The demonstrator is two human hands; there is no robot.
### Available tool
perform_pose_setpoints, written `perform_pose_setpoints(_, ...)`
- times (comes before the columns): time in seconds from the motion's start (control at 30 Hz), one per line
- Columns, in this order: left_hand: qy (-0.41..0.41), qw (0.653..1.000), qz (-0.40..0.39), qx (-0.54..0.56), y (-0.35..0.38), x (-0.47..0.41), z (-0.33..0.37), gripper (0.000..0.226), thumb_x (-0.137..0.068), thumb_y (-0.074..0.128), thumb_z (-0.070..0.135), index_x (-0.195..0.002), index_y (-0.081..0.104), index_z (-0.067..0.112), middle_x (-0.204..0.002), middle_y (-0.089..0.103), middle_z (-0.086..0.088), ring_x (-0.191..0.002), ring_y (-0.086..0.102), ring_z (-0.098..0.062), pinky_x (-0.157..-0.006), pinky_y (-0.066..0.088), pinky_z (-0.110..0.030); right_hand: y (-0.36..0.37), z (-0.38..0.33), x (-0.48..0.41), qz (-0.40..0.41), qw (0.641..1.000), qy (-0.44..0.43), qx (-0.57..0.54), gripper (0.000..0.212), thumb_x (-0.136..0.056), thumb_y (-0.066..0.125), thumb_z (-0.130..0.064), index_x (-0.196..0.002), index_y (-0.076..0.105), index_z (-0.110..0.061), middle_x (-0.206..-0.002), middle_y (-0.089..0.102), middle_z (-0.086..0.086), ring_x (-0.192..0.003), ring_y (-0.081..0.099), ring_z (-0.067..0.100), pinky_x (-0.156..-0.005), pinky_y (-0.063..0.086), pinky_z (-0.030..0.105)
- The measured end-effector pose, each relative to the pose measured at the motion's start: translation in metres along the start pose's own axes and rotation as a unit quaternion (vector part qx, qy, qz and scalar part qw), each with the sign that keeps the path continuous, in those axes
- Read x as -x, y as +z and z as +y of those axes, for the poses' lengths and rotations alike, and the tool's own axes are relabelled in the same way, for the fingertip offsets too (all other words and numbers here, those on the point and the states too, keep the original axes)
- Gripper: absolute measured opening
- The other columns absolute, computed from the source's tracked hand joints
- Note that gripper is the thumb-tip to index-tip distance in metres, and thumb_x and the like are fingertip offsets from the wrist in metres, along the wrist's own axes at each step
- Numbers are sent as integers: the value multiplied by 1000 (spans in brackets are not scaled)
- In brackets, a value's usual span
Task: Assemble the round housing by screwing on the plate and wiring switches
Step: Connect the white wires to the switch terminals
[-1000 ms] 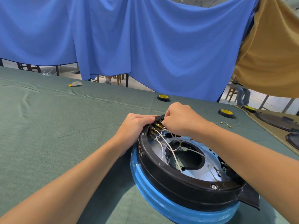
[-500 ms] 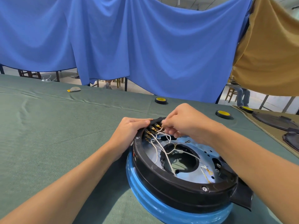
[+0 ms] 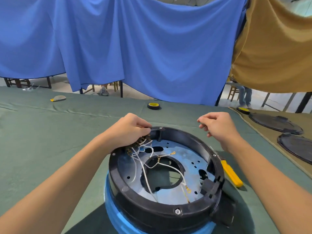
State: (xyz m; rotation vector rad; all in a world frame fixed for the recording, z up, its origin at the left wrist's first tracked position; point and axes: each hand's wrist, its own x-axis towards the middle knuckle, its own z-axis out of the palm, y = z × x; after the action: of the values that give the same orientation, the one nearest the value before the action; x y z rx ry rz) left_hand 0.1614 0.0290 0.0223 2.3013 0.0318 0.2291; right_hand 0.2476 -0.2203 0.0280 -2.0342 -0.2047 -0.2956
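Note:
The round black housing (image 3: 162,211) sits on a blue drum (image 3: 114,215) in front of me. Inside it lies the metal plate (image 3: 189,156) with a large centre hole. White wires (image 3: 145,174) with ring terminals run from the switch block (image 3: 135,146) at the rim's far left across the plate. My left hand (image 3: 128,130) grips the rim over the switch block, fingers curled on it. My right hand (image 3: 217,125) hovers clear of the rim's far right side, fingers curled with thumb against forefinger; I see nothing plainly held in it.
A yellow-handled screwdriver (image 3: 231,174) lies right of the housing. A tape roll (image 3: 153,106) sits beyond the hands and another tape roll (image 3: 243,110) at the far right. Two black round covers (image 3: 275,123) (image 3: 297,147) lie on the brown mat. Blue and tan cloths hang behind.
My right hand has left the switch terminals and moved right, off the housing. The left hand stays on the rim. My view has tilted down over the housing.

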Motion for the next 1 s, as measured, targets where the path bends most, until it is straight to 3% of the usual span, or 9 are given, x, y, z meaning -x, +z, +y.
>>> perform_pose_setpoints(0.13,14,1000,-22,15,4,-15,-3,18,-95,65,26,-107,74,36,-79,73,26,-76,66,2,-66,43,-10,-6,39,-29,-34,963,-2,268,22,-93,53,-17,-101,73,-12,-109,70,9,-104,60,28,-95,46,39)
perform_pose_setpoints(0.27,13,998,-48,46,4,-25,-2,19,-94,66,27,-98,73,44,-89,76,20,-92,67,-2,-83,44,-18,-8,65,-47,-31,908,-15,418,33,-96,41,-19,-117,66,-14,-124,61,11,-118,46,31,-99,39,38)
perform_pose_setpoints(0.33,11,997,-67,45,6,-30,0,21,-94,66,27,-97,73,46,-92,75,23,-95,65,11,-83,41,-9,-9,71,-49,-55,909,22,412,30,-92,41,-12,-110,66,-13,-119,61,13,-115,47,34,-93,44,39)
perform_pose_setpoints(0.4,11,996,-76,48,7,-34,1,21,-94,66,27,-97,73,46,-95,74,25,-96,63,16,-83,38,-6,-6,73,-47,-58,913,44,402,19,-85,43,-4,-75,55,-14,-91,56,16,-95,49,36,-72,43,36)
perform_pose_setpoints(0.47,15,996,-79,48,7,-35,0,21,-94,65,28,-99,73,46,-97,73,27,-97,62,17,-85,38,-6,-3,75,-47,-29,920,51,388,24,-83,45,1,-63,44,-13,-75,49,11,-83,45,33,-64,37,33)
perform_pose_setpoints(0.57,23,996,-74,50,8,-34,-3,21,-95,64,29,-101,73,46,-101,73,26,-100,61,16,-89,38,-8,-1,75,-47,-11,940,45,338,24,-85,47,6,-84,68,-4,-83,58,14,-92,53,34,-69,45,34)
perform_pose_setpoints(0.67,25,996,-67,58,8,-32,-5,21,-94,65,27,-99,73,47,-101,73,26,-100,62,15,-90,39,-10,-5,77,-46,-25,947,25,318,37,-87,44,7,-106,70,-9,-109,63,18,-114,51,34,-91,49,42)
perform_pose_setpoints(0.77,29,996,-66,60,9,-33,-6,23,-94,66,27,-94,73,48,-97,73,28,-98,62,16,-88,39,-10,-12,81,-49,7,949,6,316,40,-89,48,4,-117,68,-17,-119,61,18,-113,54,33,-95,49,45)
perform_pose_setpoints(1.0,31,996,-64,57,9,-36,-7,21,-93,67,28,-92,73,49,-98,74,25,-102,62,10,-94,39,-16,-21,86,-53,-13,923,-29,383,21,-93,59,-15,-98,75,-27,-108,71,4,-108,56,26,-95,47,41)
